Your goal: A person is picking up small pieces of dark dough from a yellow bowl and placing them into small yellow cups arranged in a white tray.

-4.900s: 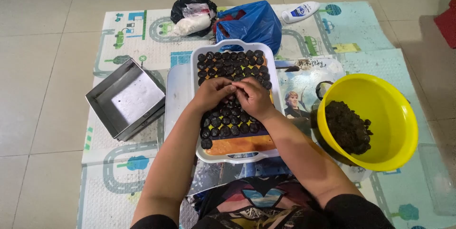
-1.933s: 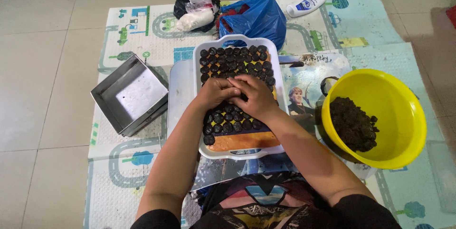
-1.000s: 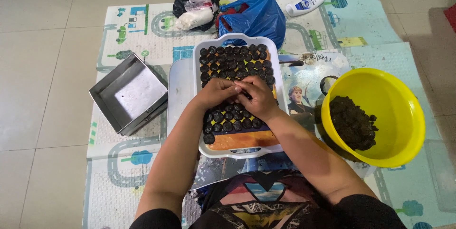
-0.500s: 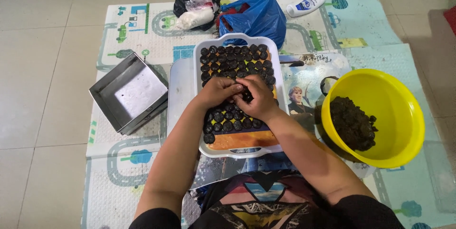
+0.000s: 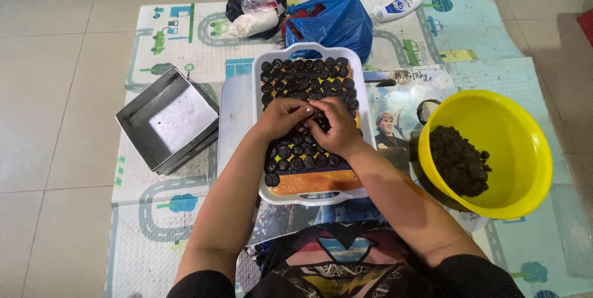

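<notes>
Presently, left hand (image 5: 285,114) and right hand (image 5: 334,126) seen pressed together over white tray (image 5: 262,103) on floor mat (image 5: 185,32); fingertips pinched on dark round pieces (image 5: 306,75). Rows best kept tight, touching, toward bare orange strip (image 5: 315,182). Yellow bowl (image 5: 525,150) kept near.

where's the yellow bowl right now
In the head view the yellow bowl sits on the play mat at the person's right, beside the white tray of dark round pieces, with a dark crumbly heap inside it.
</notes>
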